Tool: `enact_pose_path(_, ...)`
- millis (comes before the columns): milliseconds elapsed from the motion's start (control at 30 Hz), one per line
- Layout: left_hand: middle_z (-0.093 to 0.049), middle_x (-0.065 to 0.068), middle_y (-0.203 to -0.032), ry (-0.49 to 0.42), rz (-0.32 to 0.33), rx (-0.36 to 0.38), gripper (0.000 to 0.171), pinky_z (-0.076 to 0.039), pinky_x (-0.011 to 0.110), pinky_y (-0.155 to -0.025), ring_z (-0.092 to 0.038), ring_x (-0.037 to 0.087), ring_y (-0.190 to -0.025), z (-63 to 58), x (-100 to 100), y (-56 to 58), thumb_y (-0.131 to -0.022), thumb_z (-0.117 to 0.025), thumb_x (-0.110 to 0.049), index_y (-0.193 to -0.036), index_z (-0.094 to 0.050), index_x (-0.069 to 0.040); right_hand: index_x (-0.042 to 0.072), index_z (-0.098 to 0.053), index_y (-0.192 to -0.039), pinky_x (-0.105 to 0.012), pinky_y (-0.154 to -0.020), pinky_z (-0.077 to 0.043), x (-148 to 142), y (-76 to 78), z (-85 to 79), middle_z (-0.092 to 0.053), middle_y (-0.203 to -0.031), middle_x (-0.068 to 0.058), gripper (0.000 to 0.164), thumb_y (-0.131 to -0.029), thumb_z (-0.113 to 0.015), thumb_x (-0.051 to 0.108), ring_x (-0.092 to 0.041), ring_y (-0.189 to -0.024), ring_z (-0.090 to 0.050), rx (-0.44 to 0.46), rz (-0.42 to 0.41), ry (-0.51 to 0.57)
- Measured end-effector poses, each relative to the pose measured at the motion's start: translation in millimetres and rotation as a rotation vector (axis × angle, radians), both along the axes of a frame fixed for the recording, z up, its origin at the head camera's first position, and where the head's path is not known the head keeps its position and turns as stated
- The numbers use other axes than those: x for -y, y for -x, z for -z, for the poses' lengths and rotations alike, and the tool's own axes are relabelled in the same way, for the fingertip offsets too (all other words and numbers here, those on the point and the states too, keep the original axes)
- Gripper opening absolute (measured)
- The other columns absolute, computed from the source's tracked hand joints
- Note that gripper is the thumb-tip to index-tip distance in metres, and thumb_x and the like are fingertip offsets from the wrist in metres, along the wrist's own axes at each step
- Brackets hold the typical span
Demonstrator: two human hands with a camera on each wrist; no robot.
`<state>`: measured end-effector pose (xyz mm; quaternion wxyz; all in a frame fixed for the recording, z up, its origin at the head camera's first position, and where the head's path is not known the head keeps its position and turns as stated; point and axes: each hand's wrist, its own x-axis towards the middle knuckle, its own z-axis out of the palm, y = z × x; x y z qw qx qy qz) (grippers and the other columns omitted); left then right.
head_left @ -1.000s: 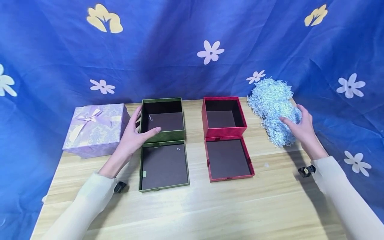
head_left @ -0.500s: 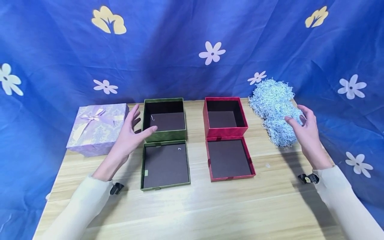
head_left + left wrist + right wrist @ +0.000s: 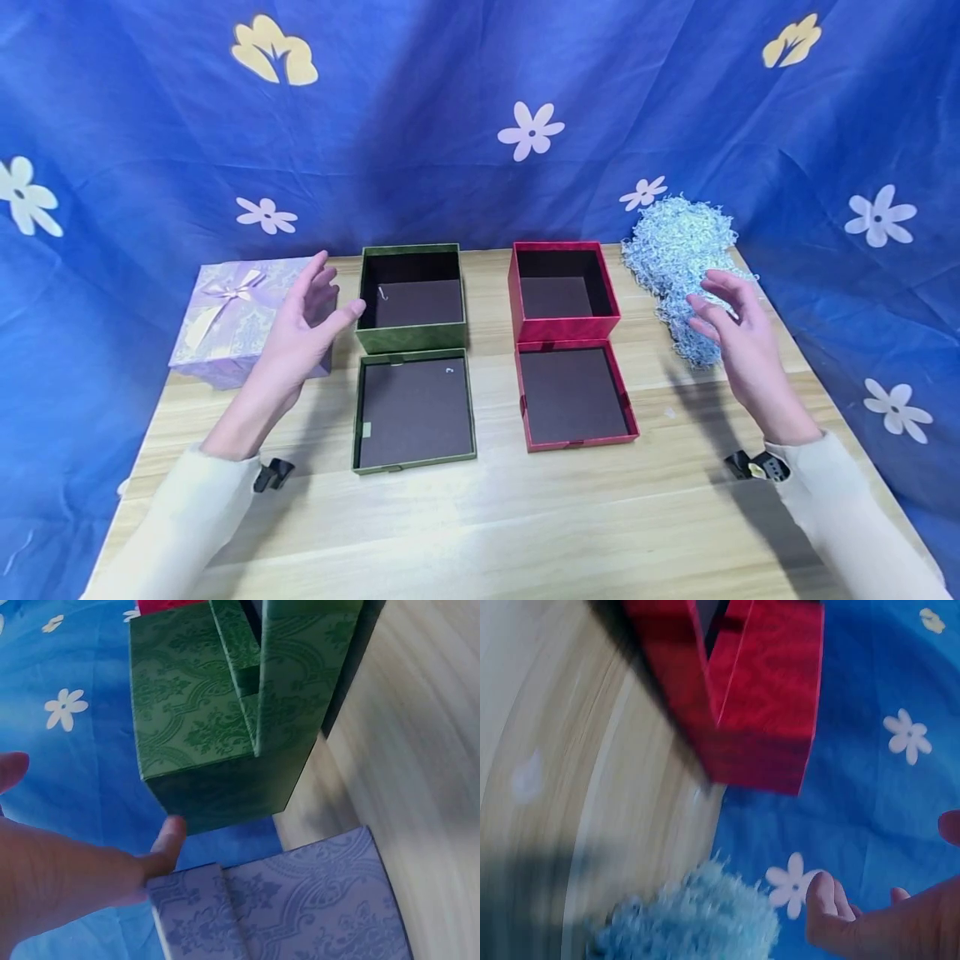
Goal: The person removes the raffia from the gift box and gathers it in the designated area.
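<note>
My left hand [image 3: 288, 342] hovers with nothing in it, fingers spread and slightly bent. In the head view it overlaps the right part of a lilac gift box [image 3: 255, 325] with a ribbon bow. Just to its right stands a green box [image 3: 412, 337] with its lid off. My right hand [image 3: 750, 358], also holding nothing, has loosely bent fingers and overlaps the edge of a heap of light blue shredded paper [image 3: 675, 250]. The right wrist view shows that shredded paper [image 3: 697, 919] beside the hand. A red box [image 3: 566, 329] sits between the hands, uncovered.
The green lid [image 3: 412, 417] lies inside up in front of the green box, and the red lid [image 3: 573, 396] likewise before the red one. A blue flowered cloth [image 3: 435, 125] hangs behind the wooden table [image 3: 525, 525]. A small pale scrap [image 3: 669, 412] lies at right.
My left hand has drawn away from the green box, leftward and toward me. The right hand has come slightly left and lower, its fingers bending more. The boxes stay as they were.
</note>
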<state>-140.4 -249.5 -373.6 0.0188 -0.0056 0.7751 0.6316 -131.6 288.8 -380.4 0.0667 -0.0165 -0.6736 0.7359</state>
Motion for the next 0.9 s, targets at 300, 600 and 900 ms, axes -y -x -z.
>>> enact_pose_path(300,-0.043,0.016,-0.161,-0.182,-0.008,-0.076,0.075,-0.056,0.018,-0.088,-0.054,0.021,-0.129,-7.4,7.8,-8.6,-0.106,-0.071,-0.008,-0.171,-0.034,-0.015,0.013,-0.047,-0.153,-0.032,-0.103,-0.056,39.6,-4.9,-12.2,-0.05,-0.148,-0.012,0.04,-0.114,-0.05,0.007,-0.026,-0.132,-0.062,0.12,-0.199,0.098)
enact_pose_path(600,-0.063,0.004,-0.137,-0.291,-0.003,-0.154,0.056,-0.058,0.02,-0.086,-0.061,0.017,-0.12,-11.6,29.6,-15.4,-0.106,-0.067,0.002,-0.157,-0.053,-0.017,0.014,-0.043,-0.159,-0.035,-0.104,-0.056,80.0,4.5,-18.2,-0.043,-0.157,-0.023,0.048,-0.113,-0.053,0.01,-0.031,-0.132,-0.063,0.116,-0.305,0.035)
enact_pose_path(900,-0.069,0.007,-0.116,-0.339,-0.037,-0.221,0.052,-0.059,0.019,-0.08,-0.07,0.011,-0.1,-19.4,66.0,-21.8,-0.104,-0.063,0.012,-0.151,-0.06,-0.012,0.009,-0.038,-0.165,-0.038,-0.1,-0.059,132.5,23.1,-36.3,-0.052,-0.145,-0.022,0.06,-0.109,-0.057,0.009,-0.034,-0.124,-0.063,0.093,-0.4,0.004)
